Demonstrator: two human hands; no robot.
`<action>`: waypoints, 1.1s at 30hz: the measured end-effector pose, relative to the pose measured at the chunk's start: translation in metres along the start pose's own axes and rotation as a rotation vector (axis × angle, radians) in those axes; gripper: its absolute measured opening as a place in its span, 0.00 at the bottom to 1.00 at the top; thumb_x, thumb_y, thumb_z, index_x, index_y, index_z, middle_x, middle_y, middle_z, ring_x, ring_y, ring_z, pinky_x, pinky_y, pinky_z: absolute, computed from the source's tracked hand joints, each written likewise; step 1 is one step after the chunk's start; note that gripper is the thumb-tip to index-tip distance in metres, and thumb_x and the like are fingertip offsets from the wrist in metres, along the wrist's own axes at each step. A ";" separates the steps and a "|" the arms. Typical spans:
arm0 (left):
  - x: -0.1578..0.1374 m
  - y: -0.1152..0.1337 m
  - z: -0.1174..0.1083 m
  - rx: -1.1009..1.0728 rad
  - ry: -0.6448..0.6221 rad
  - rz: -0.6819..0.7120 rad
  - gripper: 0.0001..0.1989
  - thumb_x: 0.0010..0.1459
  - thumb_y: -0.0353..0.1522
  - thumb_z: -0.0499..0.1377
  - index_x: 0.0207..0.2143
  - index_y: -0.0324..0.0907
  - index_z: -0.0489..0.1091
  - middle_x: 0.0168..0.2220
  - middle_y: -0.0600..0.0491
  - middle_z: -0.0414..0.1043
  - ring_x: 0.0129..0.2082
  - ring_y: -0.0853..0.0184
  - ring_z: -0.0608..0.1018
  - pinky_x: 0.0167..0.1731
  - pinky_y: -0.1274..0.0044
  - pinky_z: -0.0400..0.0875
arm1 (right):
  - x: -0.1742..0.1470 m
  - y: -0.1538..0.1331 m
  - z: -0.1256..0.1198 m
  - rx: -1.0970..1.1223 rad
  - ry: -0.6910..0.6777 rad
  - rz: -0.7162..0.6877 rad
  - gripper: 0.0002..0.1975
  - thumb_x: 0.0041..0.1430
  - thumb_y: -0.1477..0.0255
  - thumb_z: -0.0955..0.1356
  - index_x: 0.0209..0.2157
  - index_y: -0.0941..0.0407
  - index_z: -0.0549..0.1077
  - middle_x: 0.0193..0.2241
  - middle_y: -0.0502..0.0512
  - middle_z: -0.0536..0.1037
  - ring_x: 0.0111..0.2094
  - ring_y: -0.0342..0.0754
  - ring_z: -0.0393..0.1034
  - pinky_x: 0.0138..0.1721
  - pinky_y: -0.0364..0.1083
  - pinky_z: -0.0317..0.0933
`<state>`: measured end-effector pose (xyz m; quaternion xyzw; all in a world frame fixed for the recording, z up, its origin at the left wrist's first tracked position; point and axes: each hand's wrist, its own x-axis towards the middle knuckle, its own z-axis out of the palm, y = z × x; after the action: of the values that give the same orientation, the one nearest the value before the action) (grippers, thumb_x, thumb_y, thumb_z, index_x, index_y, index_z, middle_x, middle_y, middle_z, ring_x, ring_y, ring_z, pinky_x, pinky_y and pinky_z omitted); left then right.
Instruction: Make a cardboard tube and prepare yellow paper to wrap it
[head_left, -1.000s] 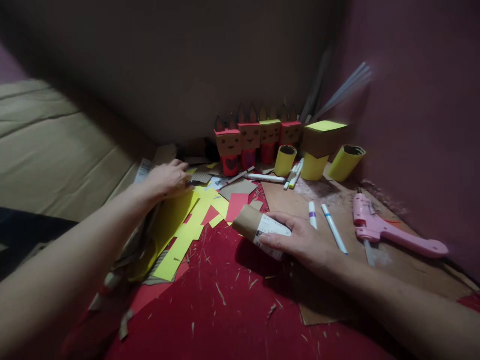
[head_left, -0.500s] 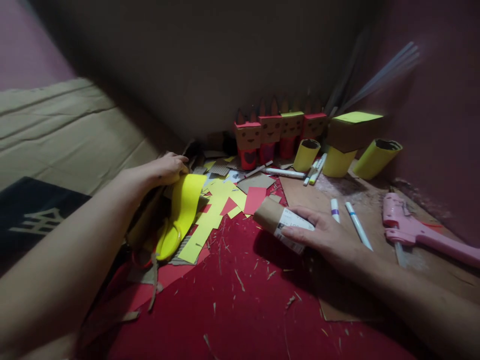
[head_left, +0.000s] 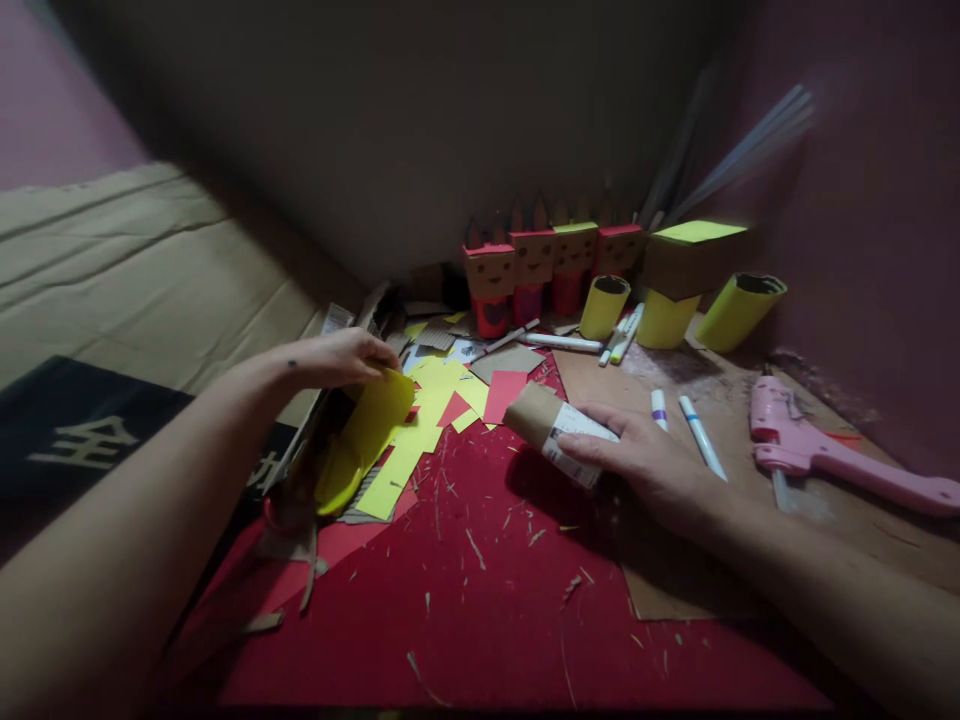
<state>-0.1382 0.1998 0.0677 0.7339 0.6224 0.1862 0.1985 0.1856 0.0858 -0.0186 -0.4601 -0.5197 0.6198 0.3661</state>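
My left hand (head_left: 352,355) is closed on the upper end of a yellow paper strip (head_left: 367,435), which hangs in a curve over the scraps at the left. Its fingertips are partly hidden. In my right hand (head_left: 637,450) is a small brown cardboard piece (head_left: 536,412) with a white printed label (head_left: 585,455), held tilted above the red surface between thumb and fingers. Under and beside the left hand lie yellow paper scraps (head_left: 401,465), a red paper piece (head_left: 505,397) and cardboard bits.
At the back stand several cardboard figures (head_left: 491,270) with drawn faces. Yellow-covered tubes (head_left: 739,315), one topped by a cardboard box (head_left: 694,262), stand right of them. Markers (head_left: 703,438) and a pink glue gun (head_left: 795,440) lie on the right. A large cardboard sheet (head_left: 150,270) leans left.
My left hand has moved right and slightly down and turned, bringing the yellow strip's upper end along. The right hand keeps its hold; the view has shifted slightly.
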 end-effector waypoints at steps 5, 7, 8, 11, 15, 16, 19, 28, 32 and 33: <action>-0.006 0.021 0.006 -0.030 -0.034 0.042 0.05 0.42 0.28 0.62 0.26 0.40 0.76 0.22 0.58 0.74 0.25 0.72 0.72 0.28 0.83 0.65 | 0.003 0.004 0.000 0.195 -0.030 0.000 0.20 0.48 0.60 0.72 0.41 0.57 0.74 0.25 0.52 0.72 0.22 0.42 0.62 0.20 0.41 0.54; -0.009 0.036 0.002 -0.180 0.116 0.127 0.07 0.44 0.30 0.63 0.30 0.40 0.76 0.28 0.56 0.76 0.28 0.71 0.73 0.33 0.82 0.67 | 0.005 0.005 0.000 0.308 -0.029 -0.041 0.16 0.49 0.62 0.72 0.36 0.57 0.74 0.25 0.52 0.71 0.22 0.42 0.62 0.20 0.41 0.55; -0.010 0.044 0.001 -0.268 0.191 0.178 0.08 0.43 0.30 0.64 0.30 0.40 0.76 0.30 0.56 0.77 0.30 0.71 0.74 0.35 0.81 0.68 | 0.006 0.005 -0.001 0.360 -0.021 -0.078 0.14 0.49 0.62 0.71 0.35 0.57 0.74 0.25 0.52 0.71 0.23 0.42 0.61 0.21 0.42 0.55; -0.009 0.066 0.005 -0.370 0.098 0.194 0.09 0.39 0.27 0.65 0.29 0.40 0.76 0.30 0.54 0.77 0.30 0.70 0.76 0.36 0.78 0.70 | 0.007 0.002 -0.002 0.476 0.014 -0.218 0.11 0.52 0.65 0.69 0.37 0.56 0.73 0.27 0.52 0.71 0.24 0.43 0.61 0.22 0.43 0.57; 0.000 0.085 0.032 -0.356 -0.186 0.082 0.10 0.41 0.24 0.64 0.29 0.40 0.78 0.27 0.52 0.76 0.28 0.65 0.78 0.33 0.72 0.72 | 0.006 -0.002 -0.006 0.507 0.019 -0.311 0.11 0.52 0.68 0.67 0.39 0.53 0.72 0.29 0.51 0.71 0.25 0.44 0.62 0.24 0.44 0.58; 0.003 0.087 0.042 -0.365 -0.220 0.066 0.11 0.40 0.22 0.64 0.29 0.39 0.78 0.27 0.52 0.76 0.27 0.64 0.78 0.31 0.72 0.72 | 0.006 -0.003 -0.007 0.496 0.011 -0.314 0.11 0.52 0.67 0.67 0.39 0.53 0.73 0.30 0.51 0.72 0.25 0.45 0.63 0.25 0.44 0.59; 0.007 0.091 0.069 -0.445 -0.299 0.066 0.12 0.39 0.19 0.63 0.29 0.38 0.78 0.26 0.51 0.76 0.24 0.65 0.77 0.27 0.74 0.70 | 0.008 -0.002 -0.008 0.452 -0.019 -0.324 0.14 0.52 0.67 0.67 0.41 0.54 0.73 0.37 0.53 0.76 0.33 0.48 0.69 0.35 0.46 0.63; -0.002 0.076 0.111 -0.718 -0.171 0.018 0.15 0.43 0.22 0.63 0.37 0.37 0.74 0.25 0.55 0.70 0.23 0.73 0.70 0.25 0.80 0.62 | 0.005 0.008 -0.001 0.202 -0.092 -0.171 0.26 0.41 0.67 0.76 0.45 0.55 0.73 0.39 0.54 0.77 0.37 0.48 0.71 0.40 0.46 0.63; -0.009 0.065 0.123 -0.795 -0.096 -0.085 0.13 0.53 0.36 0.60 0.39 0.38 0.68 0.24 0.55 0.67 0.19 0.74 0.68 0.22 0.80 0.61 | 0.003 0.010 0.000 -0.165 -0.035 -0.234 0.30 0.42 0.64 0.75 0.49 0.57 0.71 0.40 0.55 0.75 0.39 0.50 0.70 0.41 0.49 0.63; -0.012 0.063 0.125 -0.813 -0.093 -0.102 0.15 0.54 0.40 0.59 0.40 0.39 0.67 0.25 0.54 0.66 0.20 0.73 0.68 0.22 0.79 0.61 | 0.003 0.010 0.000 -0.241 -0.037 -0.267 0.29 0.43 0.65 0.75 0.49 0.57 0.71 0.40 0.56 0.75 0.40 0.51 0.69 0.41 0.49 0.63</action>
<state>-0.0222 0.1715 -0.0064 0.5715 0.5239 0.3736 0.5092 0.1846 0.0864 -0.0293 -0.4161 -0.6533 0.5075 0.3775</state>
